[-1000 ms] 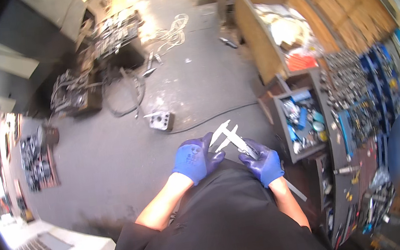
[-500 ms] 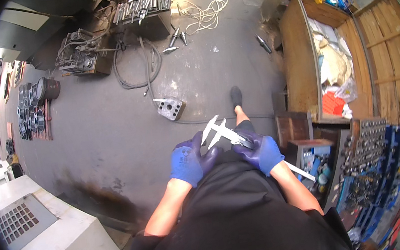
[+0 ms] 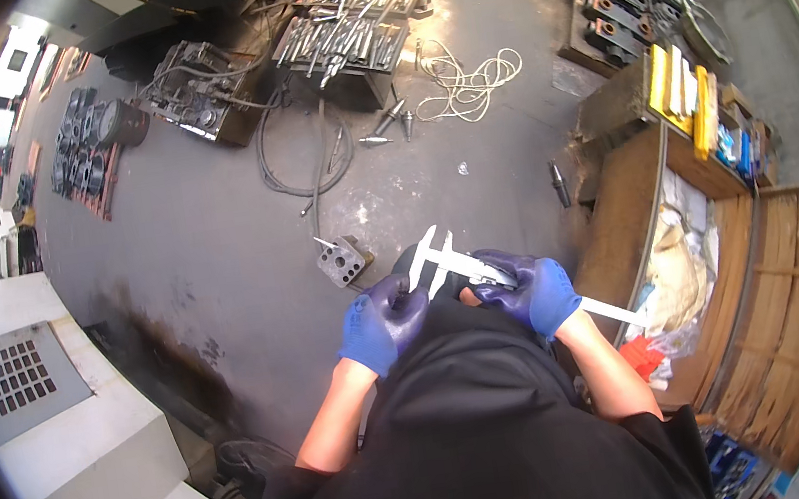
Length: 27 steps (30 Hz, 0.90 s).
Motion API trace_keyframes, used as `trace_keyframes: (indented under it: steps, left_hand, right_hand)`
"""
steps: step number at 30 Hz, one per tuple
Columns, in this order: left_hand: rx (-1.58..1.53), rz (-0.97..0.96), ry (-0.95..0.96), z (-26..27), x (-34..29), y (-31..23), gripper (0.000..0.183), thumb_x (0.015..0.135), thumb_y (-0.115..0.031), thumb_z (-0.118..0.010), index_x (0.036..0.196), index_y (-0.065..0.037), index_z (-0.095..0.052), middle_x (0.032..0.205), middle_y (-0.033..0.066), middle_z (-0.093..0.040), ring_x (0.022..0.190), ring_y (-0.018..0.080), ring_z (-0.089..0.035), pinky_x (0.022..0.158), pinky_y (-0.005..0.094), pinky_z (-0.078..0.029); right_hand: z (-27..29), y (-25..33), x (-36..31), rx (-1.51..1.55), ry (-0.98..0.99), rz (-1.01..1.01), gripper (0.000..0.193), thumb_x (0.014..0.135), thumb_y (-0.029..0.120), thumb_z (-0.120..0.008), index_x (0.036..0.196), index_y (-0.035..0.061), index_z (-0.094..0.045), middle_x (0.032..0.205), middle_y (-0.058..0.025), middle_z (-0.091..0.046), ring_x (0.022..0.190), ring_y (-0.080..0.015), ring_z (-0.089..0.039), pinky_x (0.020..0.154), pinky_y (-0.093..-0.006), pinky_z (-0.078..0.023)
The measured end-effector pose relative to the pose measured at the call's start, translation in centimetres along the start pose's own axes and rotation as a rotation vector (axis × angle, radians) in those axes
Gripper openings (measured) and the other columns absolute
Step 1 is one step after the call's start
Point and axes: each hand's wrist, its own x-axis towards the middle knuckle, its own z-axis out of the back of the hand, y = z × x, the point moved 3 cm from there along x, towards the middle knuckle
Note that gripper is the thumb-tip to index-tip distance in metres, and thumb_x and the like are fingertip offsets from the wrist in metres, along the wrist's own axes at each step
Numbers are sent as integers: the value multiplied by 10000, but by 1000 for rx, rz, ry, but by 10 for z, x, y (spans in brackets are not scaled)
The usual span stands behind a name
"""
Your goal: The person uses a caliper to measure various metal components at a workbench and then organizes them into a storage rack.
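My right hand [image 3: 535, 294], in a blue and purple work glove, is closed around the sliding part of a silver caliper [image 3: 465, 263]. The caliper's jaws point left and its long beam sticks out past my right wrist. Beside the jaws, my left hand [image 3: 387, 324], gloved alike, has its fingers curled and pressed together; a small dark thing may sit in them, but I cannot make it out. Beyond my left hand, a grey metal block [image 3: 345, 261] with several round holes lies on the floor.
An open wooden crate [image 3: 631, 209] with bags inside stands at right. Ahead are a bin of metal rods [image 3: 347, 39], a coiled cream rope [image 3: 474, 83], a dark hose [image 3: 266, 171] and loose tool holders [image 3: 559, 184]. A white machine housing [image 3: 46, 397] fills the left.
My view has turned and moved forward, so the metal block now lies closer to my left hand. The caliper stays in my right hand, and both hands keep nearly the same pose.
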Motion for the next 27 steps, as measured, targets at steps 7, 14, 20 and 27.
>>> trace_keyframes:
  steps: [7,14,20,27]
  left_hand:
    - [-62,245,-15,8,109,13,255,898,-291,-740,947,-44,-699,714,183,-657,607,315,-619,611,395,-499]
    - [181,30,87,36,263,-27,246,886,-308,-703,900,-63,-701,808,206,-693,738,423,-676,681,501,-530]
    - [382,-136,100,66,390,-80,235,880,-286,-722,865,-53,-692,703,201,-668,683,409,-671,629,489,-519]
    - [345,-80,81,65,505,-103,278,911,-327,-687,831,-61,-675,714,199,-676,689,423,-668,657,514,-523]
  right_hand:
    - [30,2,138,-70,130,84,470,865,366,-782,1296,202,-690,1048,-192,-728,958,-399,-702,797,-433,-572]
    - [85,2,255,-211,48,64,442,874,367,-757,1276,200,-681,998,-194,-736,932,-420,-702,790,-487,-578]
    - [128,2,346,-135,53,-130,500,879,384,-770,1325,182,-670,1035,-191,-743,969,-403,-711,830,-443,-585]
    - [184,-8,468,-42,154,-144,473,882,320,-774,1309,143,-672,1017,-163,-757,930,-354,-741,808,-400,-585]
